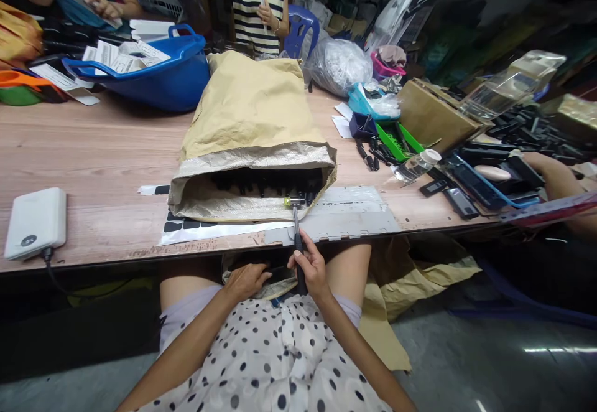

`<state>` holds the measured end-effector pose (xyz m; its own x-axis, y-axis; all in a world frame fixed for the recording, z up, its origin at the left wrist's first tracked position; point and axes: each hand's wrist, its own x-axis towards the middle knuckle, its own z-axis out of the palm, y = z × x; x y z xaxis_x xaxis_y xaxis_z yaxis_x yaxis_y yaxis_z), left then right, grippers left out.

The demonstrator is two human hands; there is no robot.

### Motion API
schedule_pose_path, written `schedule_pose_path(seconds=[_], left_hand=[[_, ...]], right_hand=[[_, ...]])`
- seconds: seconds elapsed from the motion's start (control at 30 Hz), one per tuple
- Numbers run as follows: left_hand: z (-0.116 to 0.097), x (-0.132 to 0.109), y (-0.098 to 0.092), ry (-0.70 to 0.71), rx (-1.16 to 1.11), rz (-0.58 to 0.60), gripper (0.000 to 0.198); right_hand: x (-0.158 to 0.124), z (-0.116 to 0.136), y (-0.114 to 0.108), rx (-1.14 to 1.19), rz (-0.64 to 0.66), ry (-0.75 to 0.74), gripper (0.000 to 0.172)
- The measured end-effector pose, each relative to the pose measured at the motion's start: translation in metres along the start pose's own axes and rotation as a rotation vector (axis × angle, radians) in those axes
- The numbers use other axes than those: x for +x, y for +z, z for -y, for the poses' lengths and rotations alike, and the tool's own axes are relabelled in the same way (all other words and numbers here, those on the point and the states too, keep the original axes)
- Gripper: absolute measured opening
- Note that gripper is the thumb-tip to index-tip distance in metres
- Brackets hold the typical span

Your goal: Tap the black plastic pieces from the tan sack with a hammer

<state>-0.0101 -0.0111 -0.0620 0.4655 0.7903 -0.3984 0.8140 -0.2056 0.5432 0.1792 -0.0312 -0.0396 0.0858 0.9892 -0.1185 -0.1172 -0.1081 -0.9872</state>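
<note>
My right hand (311, 269) is closed around the black handle of a small hammer (295, 225), whose metal head rests at the table edge by the mouth of a tan sack. My left hand (246, 280) lies in my lap with fingers curled on a dark object I cannot make out, on top of a crumpled bag. The tan woven sack (252, 126) lies open toward me, with several black parts inside. A grey metal plate (345, 216) sits just right of the hammer head.
A white power bank (35, 220) with a cable sits at the table's left edge. A blue basin (158, 70) of paper cards stands behind. Right: a water bottle (415, 166), green tray, black parts, cardboard box (433, 116). Two people work across the table.
</note>
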Motion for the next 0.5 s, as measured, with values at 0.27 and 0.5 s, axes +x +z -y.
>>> schedule_pose_path(seconds=[0.27,0.5], left_hand=[[-0.004,-0.003,0.000,0.011,0.073,0.009,0.032],[-0.026,-0.002,-0.054,0.503,-0.078,-0.752,0.021]], right_hand=[[-0.001,0.000,0.000,-0.026,0.006,-0.045,0.061],[0.001,-0.006,0.000,-0.042,-0.014,-0.097,0.058]])
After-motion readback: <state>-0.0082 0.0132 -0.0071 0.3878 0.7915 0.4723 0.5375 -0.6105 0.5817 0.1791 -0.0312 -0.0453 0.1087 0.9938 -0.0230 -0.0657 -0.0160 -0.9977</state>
